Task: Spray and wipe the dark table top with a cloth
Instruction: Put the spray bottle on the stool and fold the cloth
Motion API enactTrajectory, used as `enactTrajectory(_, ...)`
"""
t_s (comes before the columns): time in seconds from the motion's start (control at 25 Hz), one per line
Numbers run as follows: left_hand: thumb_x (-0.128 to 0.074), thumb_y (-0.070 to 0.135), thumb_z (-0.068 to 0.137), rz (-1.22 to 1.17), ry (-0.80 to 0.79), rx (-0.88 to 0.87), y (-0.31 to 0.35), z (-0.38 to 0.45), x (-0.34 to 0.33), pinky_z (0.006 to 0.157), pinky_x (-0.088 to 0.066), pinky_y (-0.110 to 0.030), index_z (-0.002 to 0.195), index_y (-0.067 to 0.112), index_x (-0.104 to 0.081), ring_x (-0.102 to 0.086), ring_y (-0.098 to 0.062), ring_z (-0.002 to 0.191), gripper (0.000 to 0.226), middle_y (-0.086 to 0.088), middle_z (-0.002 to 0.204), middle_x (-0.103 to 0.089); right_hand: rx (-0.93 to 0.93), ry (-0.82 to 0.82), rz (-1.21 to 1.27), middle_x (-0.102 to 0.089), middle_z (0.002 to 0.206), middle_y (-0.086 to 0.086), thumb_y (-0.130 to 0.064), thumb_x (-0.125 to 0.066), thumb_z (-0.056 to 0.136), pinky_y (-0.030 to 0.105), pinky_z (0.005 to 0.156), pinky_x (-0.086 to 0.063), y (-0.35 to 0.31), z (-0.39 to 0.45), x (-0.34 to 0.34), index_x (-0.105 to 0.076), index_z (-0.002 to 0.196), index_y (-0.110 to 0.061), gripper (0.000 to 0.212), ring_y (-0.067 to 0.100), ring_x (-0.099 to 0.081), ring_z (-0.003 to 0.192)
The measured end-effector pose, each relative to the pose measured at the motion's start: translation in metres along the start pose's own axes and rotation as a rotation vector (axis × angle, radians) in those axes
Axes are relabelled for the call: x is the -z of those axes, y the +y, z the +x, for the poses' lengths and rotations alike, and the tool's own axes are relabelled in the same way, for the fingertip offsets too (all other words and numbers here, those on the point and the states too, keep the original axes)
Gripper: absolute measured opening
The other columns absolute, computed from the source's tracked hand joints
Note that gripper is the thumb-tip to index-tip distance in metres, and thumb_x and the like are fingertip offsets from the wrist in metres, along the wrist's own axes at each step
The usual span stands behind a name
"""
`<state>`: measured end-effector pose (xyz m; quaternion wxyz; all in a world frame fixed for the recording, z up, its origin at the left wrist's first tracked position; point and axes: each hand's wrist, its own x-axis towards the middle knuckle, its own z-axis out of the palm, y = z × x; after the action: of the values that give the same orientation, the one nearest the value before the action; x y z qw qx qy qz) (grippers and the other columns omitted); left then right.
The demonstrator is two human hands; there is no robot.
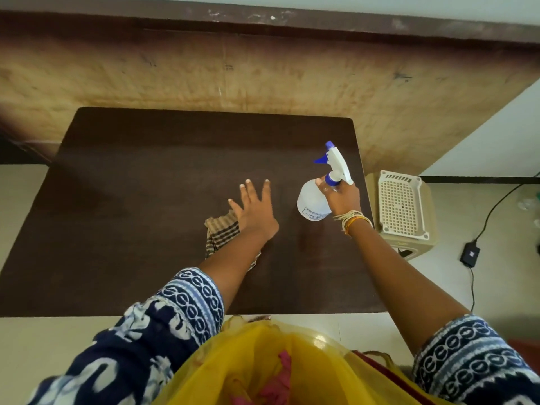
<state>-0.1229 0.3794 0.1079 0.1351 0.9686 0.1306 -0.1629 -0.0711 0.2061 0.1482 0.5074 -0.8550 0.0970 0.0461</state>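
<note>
Table top (146,214), dark brown, fills the middle of the view and looks dry and even; no wet patch or streak shows on it, so I judge neither spraying nor wiping has got far, if begun at all. Spray bottle (314,200) is in the right hand (340,197), near the table's right edge: fingers wrapped around the neck below the white and blue trigger head, nozzle aimed away from the person (whether the base rests on the wood or hangs just above it, cannot tell). Left hand (254,209) hovers over the centre of the top, palm down, fingers spread wide and gripping nothing. Checked cloth (222,232) lies crumpled on the table under that wrist and forearm, its far edge just behind the heel of the hand; the fingertips reach past it onto bare wood, so it is not held. Left to do, by my reading: spray the surface, pick up the cloth, wipe across the whole top.
</note>
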Motion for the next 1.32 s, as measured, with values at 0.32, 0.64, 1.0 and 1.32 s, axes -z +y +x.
enactTrajectory(0.32,-0.054,0.017,0.091,0.036,-0.019,-0.398,0.12,0.034,-0.005,0.115,-0.01,-0.067,0.154,0.02,-0.014,0.003,-0.032,0.151,0.075,-0.018,0.162,0.001,-0.066,0.186,-0.073,-0.062,0.1,0.004,-0.034,-0.067,0.09,0.027,0.083,-0.039,0.038,0.064,0.091,-0.062,0.118,-0.006,0.04,0.017,-0.054,0.091)
enactTrajectory(0.64,-0.051,0.038,0.098,0.08,-0.04,-0.374,0.283,0.107,-0.038,0.112,-0.009,-0.07,0.151,0.018,-0.021,0.003,-0.038,0.15,0.065,-0.023,0.161,0.0,-0.121,0.115,-0.091,-0.06,0.096,0.01,-0.021,-0.071,0.087,0.005,0.056,-0.035,0.132,0.195,0.201,-0.059,0.11,0.003,0.035,0.017,-0.054,0.084)
enactTrajectory(1.0,-0.052,0.041,0.096,0.199,0.097,-0.143,0.34,0.194,-0.082,0.111,-0.01,-0.072,0.151,0.009,-0.015,0.003,-0.044,0.148,0.073,-0.029,0.159,0.003,-0.351,0.042,-0.001,-0.067,0.103,0.008,-0.014,-0.085,0.072,0.031,0.08,-0.046,0.251,0.33,0.223,-0.064,0.116,-0.001,0.05,0.023,-0.061,0.094)
enactTrajectory(1.32,-0.053,0.036,0.091,0.251,0.237,-0.089,0.346,0.219,-0.119,0.111,-0.01,-0.072,0.136,0.012,-0.034,-0.002,-0.045,0.148,0.055,-0.031,0.158,-0.004,-0.433,0.013,0.036,-0.067,0.107,0.013,0.001,-0.082,0.07,0.032,0.085,-0.049,0.31,0.38,0.214,-0.064,0.114,0.004,0.048,0.02,-0.06,0.092)
